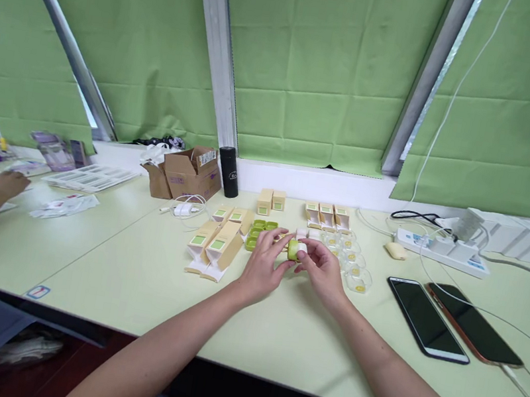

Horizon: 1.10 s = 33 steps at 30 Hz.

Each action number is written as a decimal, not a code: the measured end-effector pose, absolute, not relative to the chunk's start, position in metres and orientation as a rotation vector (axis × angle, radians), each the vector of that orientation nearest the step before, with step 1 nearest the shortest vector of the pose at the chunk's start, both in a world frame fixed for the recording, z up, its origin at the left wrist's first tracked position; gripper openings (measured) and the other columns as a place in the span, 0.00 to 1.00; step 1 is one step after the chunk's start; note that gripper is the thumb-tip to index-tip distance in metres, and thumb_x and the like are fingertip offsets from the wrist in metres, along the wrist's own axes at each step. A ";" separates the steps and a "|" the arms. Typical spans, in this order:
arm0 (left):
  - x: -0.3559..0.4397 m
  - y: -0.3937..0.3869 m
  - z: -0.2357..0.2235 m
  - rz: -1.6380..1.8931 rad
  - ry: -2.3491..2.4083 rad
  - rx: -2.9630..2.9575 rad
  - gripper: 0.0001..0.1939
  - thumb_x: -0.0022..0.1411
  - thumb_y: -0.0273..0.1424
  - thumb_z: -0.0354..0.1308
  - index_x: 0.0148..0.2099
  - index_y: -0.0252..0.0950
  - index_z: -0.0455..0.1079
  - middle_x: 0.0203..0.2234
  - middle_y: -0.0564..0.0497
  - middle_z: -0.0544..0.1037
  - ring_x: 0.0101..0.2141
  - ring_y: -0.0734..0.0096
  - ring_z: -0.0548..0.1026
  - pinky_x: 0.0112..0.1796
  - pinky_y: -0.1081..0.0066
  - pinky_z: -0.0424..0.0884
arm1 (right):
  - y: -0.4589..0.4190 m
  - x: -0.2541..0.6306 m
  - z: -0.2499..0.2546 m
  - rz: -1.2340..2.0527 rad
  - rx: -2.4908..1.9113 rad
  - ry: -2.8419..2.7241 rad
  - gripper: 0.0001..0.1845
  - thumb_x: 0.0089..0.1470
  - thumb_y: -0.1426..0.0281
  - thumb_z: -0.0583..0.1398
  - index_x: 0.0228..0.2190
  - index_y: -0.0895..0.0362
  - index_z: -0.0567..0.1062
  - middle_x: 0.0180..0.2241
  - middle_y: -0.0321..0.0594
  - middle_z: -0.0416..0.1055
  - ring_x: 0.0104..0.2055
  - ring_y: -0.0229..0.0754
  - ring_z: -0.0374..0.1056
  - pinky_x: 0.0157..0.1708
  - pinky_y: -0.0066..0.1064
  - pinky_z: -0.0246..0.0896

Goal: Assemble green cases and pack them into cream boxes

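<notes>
Step in hand, as I read it: two-handed fingertip work on a small green-and-white piece [293, 250]. It's over the worktop [150, 288], back from the front edge, between the green tray [251, 244] and clear round cases [357, 279]. Left hand [261, 270]: grip closed on the green side. Right hand [327, 277]: grip pinching the white end. Can't tell if the two parts are separate. Next move calls for light, aligned finger pressure, both ends steady, knuckles off the cases.
</notes>
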<state>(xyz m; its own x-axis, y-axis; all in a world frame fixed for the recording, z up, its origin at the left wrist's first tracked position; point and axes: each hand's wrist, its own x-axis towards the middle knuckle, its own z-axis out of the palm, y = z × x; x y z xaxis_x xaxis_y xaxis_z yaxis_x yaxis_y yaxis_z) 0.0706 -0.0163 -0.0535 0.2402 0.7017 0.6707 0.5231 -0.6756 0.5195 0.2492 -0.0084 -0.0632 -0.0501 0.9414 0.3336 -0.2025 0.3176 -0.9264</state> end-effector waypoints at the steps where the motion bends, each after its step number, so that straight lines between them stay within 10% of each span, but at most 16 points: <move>1: 0.072 -0.018 -0.054 1.428 1.179 2.342 0.30 0.67 0.31 0.65 0.70 0.46 0.67 0.62 0.41 0.70 0.60 0.49 0.67 0.60 0.49 0.68 | -0.009 0.248 -0.063 1.095 -0.782 -1.255 0.27 0.51 0.49 0.72 0.45 0.52 0.80 0.32 0.36 0.72 0.32 0.42 0.70 0.30 0.36 0.76; 17: 0.074 -0.019 -0.057 1.379 1.355 2.351 0.28 0.73 0.38 0.57 0.71 0.36 0.63 0.54 0.38 0.80 0.38 0.61 0.81 0.43 0.59 0.80 | -0.011 0.248 -0.066 1.155 -0.641 -1.299 0.27 0.54 0.52 0.71 0.48 0.53 0.75 0.36 0.38 0.73 0.38 0.44 0.73 0.32 0.36 0.78; 33: 0.079 -0.012 -0.063 1.370 0.731 1.587 0.33 0.72 0.44 0.60 0.71 0.34 0.63 0.62 0.35 0.75 0.57 0.54 0.78 0.54 0.60 0.79 | -0.013 0.252 -0.066 0.599 -0.873 -1.604 0.17 0.58 0.61 0.69 0.44 0.54 0.73 0.43 0.44 0.75 0.37 0.43 0.75 0.33 0.35 0.75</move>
<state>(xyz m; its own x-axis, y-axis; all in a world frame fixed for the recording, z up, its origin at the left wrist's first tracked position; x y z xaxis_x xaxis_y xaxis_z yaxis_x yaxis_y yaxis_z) 0.0792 -0.0119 -0.0626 0.2151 0.8693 0.4451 -0.1137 -0.4304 0.8955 0.2522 -0.0132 -0.0663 -0.0665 0.8021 0.5935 0.2170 0.5922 -0.7760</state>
